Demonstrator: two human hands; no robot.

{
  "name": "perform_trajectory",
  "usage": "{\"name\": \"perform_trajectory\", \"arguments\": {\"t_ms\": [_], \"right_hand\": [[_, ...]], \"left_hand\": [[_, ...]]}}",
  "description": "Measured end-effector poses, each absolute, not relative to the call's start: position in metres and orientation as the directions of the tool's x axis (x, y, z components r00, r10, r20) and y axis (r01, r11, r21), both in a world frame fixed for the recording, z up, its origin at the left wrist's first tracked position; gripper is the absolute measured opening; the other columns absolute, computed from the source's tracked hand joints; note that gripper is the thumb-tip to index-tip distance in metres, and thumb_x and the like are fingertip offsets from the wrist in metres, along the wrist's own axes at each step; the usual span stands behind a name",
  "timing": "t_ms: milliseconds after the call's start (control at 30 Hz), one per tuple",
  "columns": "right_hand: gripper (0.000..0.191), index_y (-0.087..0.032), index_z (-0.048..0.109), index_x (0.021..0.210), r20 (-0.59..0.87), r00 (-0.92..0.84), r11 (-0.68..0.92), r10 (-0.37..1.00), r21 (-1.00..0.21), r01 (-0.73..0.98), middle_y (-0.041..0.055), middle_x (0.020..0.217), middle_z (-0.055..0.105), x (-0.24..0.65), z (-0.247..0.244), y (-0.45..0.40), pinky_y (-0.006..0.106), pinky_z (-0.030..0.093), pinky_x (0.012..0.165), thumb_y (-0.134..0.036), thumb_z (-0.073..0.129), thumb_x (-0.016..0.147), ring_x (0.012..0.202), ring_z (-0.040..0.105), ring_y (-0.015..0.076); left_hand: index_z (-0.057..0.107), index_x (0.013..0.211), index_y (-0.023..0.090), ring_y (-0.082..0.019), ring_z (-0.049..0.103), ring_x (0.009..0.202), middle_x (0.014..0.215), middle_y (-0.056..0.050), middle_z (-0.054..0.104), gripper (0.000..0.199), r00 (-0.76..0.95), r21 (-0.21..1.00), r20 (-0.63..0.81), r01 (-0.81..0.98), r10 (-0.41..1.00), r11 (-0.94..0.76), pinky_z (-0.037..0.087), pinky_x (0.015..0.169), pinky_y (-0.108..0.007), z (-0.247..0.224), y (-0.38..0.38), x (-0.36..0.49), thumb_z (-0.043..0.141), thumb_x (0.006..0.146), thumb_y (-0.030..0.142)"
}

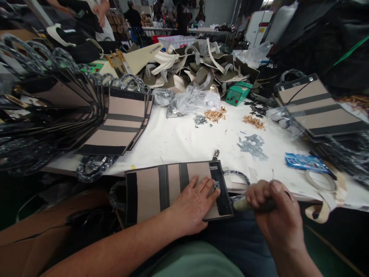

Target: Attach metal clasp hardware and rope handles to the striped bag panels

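Observation:
A beige and black striped bag panel (161, 190) lies flat at the near edge of the white table (184, 138). My left hand (196, 204) presses down on it, fingers spread, the fingertips next to a small silver metal fitting (216, 186) on the panel's black end band. My right hand (273, 215) is closed around the handle of a tool (245, 204) whose tip points toward that fitting. A plastic-wrapped handle (238, 175) pokes out from behind the panel's right end.
A fanned stack of similar bags (86, 115) fills the left; more bags (319, 107) lie at right. Gold fittings (253, 121), silver plates (252, 146), a blue packet (305, 161), a tape roll (319, 181) and a green device (238, 92) sit mid-table. People work at the back.

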State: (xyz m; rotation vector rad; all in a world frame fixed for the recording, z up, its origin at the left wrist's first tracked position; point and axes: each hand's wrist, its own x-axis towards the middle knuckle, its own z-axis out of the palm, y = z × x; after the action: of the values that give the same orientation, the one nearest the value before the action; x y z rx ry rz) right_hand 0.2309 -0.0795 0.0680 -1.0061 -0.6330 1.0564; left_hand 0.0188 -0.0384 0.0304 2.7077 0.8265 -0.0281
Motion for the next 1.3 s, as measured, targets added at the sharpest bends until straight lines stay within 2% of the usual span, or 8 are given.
{"name": "perform_trajectory", "arguments": {"t_ms": [200, 633, 800, 900, 1000, 1067, 1167, 1300], "right_hand": [[0.037, -0.021, 0.050, 0.066, 0.015, 0.417, 0.216, 0.909, -0.872, -0.439, -0.0064, 0.056, 0.044, 0.211, 0.051, -0.023, 0.027, 0.039, 0.054, -0.039, 0.074, 0.088, 0.050, 0.043, 0.0109], [0.038, -0.021, 0.041, 0.062, -0.038, 0.371, 0.201, 0.928, -0.786, -0.585, -0.0087, 0.050, 0.035, 0.216, 0.032, -0.011, 0.024, 0.029, 0.043, -0.039, 0.064, 0.087, 0.039, 0.031, 0.0074], [0.037, -0.023, 0.047, 0.061, 0.126, 0.317, 0.255, 0.940, -0.878, -0.405, -0.0074, 0.049, 0.039, 0.200, 0.032, -0.020, 0.026, 0.030, 0.044, -0.037, 0.064, 0.090, 0.040, 0.034, 0.0100], [0.038, -0.022, 0.051, 0.061, 0.276, 0.199, 0.295, 0.940, -0.953, -0.073, -0.0033, 0.054, 0.050, 0.189, 0.034, -0.029, 0.029, 0.038, 0.053, -0.034, 0.064, 0.094, 0.050, 0.046, 0.0134], [0.039, -0.021, 0.053, 0.059, 0.328, 0.056, 0.308, 0.943, -0.926, 0.220, -0.0009, 0.059, 0.055, 0.185, 0.036, -0.030, 0.030, 0.041, 0.061, -0.034, 0.063, 0.095, 0.058, 0.050, 0.0145], [0.041, -0.022, 0.052, 0.059, 0.271, 0.062, 0.250, 0.961, -0.940, 0.231, -0.0014, 0.058, 0.053, 0.187, 0.037, -0.026, 0.030, 0.040, 0.060, -0.037, 0.061, 0.096, 0.056, 0.048, 0.0142], [0.044, -0.023, 0.050, 0.059, 0.172, 0.109, 0.161, 0.979, -0.981, 0.107, -0.0026, 0.053, 0.050, 0.191, 0.040, -0.017, 0.028, 0.037, 0.052, -0.045, 0.061, 0.096, 0.050, 0.043, 0.0135], [0.046, -0.022, 0.050, 0.057, 0.209, 0.042, 0.206, 0.977, -0.976, 0.067, -0.0027, 0.052, 0.049, 0.189, 0.050, -0.012, 0.027, 0.037, 0.052, -0.045, 0.063, 0.095, 0.050, 0.043, 0.0133]], "left_hand": [[0.035, 0.153, 0.015, -0.038, 0.026, 0.152, 0.162, -0.021, 0.035, 0.096, 0.836, 0.267, -0.099, 0.545, 0.539, -0.795, 0.014, 0.126, -0.058, 0.032, -0.038, 0.020, 0.080, 0.074, 0.045], [0.036, 0.153, 0.015, -0.038, 0.023, 0.153, 0.163, -0.020, 0.033, 0.095, 0.836, 0.283, -0.106, 0.544, 0.538, -0.790, 0.012, 0.127, -0.057, 0.029, -0.037, 0.020, 0.079, 0.074, 0.048], [0.038, 0.151, 0.013, -0.038, 0.023, 0.153, 0.161, -0.022, 0.036, 0.093, 0.837, 0.309, -0.096, 0.540, 0.539, -0.783, 0.012, 0.127, -0.057, 0.031, -0.036, 0.020, 0.079, 0.073, 0.044], [0.034, 0.154, 0.013, -0.038, 0.026, 0.152, 0.161, -0.023, 0.036, 0.098, 0.831, 0.330, -0.088, 0.545, 0.549, -0.771, 0.012, 0.127, -0.057, 0.030, -0.037, 0.019, 0.080, 0.072, 0.042], [0.033, 0.155, 0.014, -0.036, 0.026, 0.153, 0.161, -0.021, 0.037, 0.097, 0.832, 0.352, -0.066, 0.536, 0.551, -0.767, 0.009, 0.128, -0.055, 0.025, -0.041, 0.014, 0.079, 0.073, 0.039], [0.035, 0.154, 0.014, -0.034, 0.023, 0.154, 0.162, -0.019, 0.036, 0.094, 0.814, 0.361, -0.041, 0.552, 0.579, -0.751, 0.006, 0.129, -0.054, 0.020, -0.046, 0.009, 0.077, 0.075, 0.041], [0.035, 0.155, 0.013, -0.033, 0.019, 0.156, 0.165, -0.017, 0.033, 0.090, 0.774, 0.374, -0.003, 0.588, 0.633, -0.717, 0.000, 0.129, -0.054, 0.013, -0.052, 0.004, 0.074, 0.080, 0.043], [0.036, 0.154, 0.013, -0.034, 0.020, 0.156, 0.164, -0.017, 0.034, 0.089, 0.773, 0.391, -0.004, 0.585, 0.634, -0.710, 0.000, 0.129, -0.055, 0.014, -0.054, 0.004, 0.074, 0.080, 0.044]]}}
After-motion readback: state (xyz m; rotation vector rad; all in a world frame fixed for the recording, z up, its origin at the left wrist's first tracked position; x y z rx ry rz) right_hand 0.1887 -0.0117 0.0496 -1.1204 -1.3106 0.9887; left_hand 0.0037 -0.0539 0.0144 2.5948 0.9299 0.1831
